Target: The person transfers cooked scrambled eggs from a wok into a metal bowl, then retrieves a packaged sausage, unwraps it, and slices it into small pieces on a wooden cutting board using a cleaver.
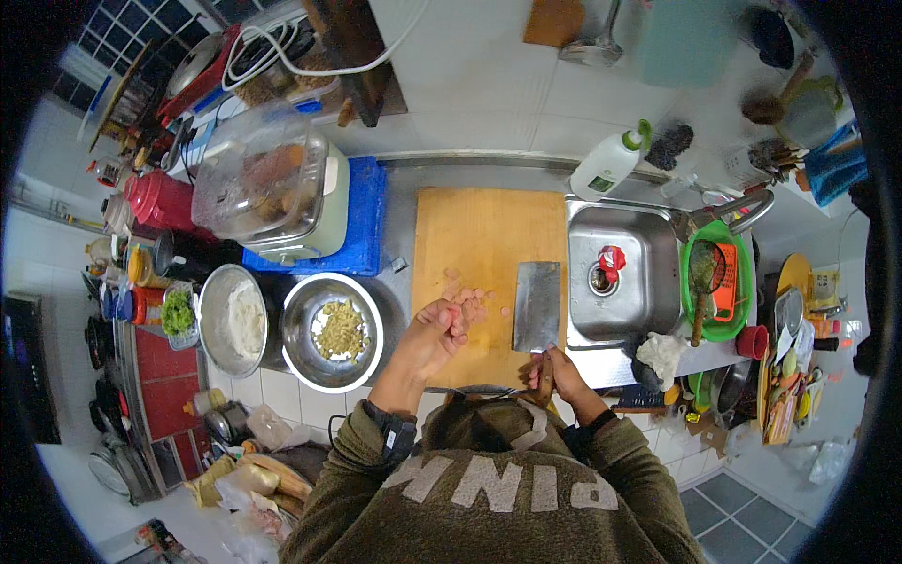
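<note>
A wooden cutting board [486,225] lies on the counter before me. My right hand [557,374] grips the wooden handle of a cleaver [537,303] near the board's front right edge; its broad steel blade lies flat-side up over the board. Over the board's front left part is my left hand [433,331], fingers curled inward. Something pinkish shows at its fingertips, but whether it is a piece of food or the fingers themselves is unclear. Thin pink slices [472,299], apparently sausage, are scattered just beyond that hand. One slice sits apart, close to the blade.
Left of the board stand a steel bowl of chopped greenish food [340,331] and a steel bowl of white flour or dough [245,321]. Behind them, a lidded plastic bin [310,204] rests on a blue tray [366,211]. A steel sink [624,225] and green basin [736,324] are at right.
</note>
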The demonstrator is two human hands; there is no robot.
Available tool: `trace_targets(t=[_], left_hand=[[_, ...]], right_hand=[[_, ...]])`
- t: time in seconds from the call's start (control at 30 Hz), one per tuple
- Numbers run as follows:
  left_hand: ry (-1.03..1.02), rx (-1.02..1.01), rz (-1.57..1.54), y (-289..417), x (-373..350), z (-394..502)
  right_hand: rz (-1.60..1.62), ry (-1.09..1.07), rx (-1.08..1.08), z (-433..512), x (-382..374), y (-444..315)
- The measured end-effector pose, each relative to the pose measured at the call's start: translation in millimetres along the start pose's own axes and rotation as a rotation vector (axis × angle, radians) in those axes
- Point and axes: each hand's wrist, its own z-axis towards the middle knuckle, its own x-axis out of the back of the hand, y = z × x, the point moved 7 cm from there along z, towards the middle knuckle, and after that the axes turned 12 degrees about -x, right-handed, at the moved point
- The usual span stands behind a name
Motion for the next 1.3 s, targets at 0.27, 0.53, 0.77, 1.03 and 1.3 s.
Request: trace_targets(t=[0.27, 0.53, 0.77, 1.03, 1.3], left_hand=[[-0.061, -0.02, -0.149, 23.1, 1.6, -21.9], [-0.133, -0.013, -0.119, 36.9, 0.9, -26.7], [-0.156, 0.02, -0.231, 38.8, -8.0, -23.0], [-0.044, 0.004, -0.009, 32.7, 4.2, -12.5], [-0.08, -0.028, 0.149, 26.1, 12.6, -5.8]], right_hand=[[0.009, 0.115, -0.002, 3.1, 0.5, 2.6], [0.047, 0.183, 0.017, -4.7, -8.5, 0.0], [0.05, 0.207, 0.065, -4.5, -7.4, 0.9], [-0.105, 0.382, 0.16, 1.4, 1.6, 3.5], [-0.829, 0.809, 0.264, -5.9, 7.3, -12.3]])
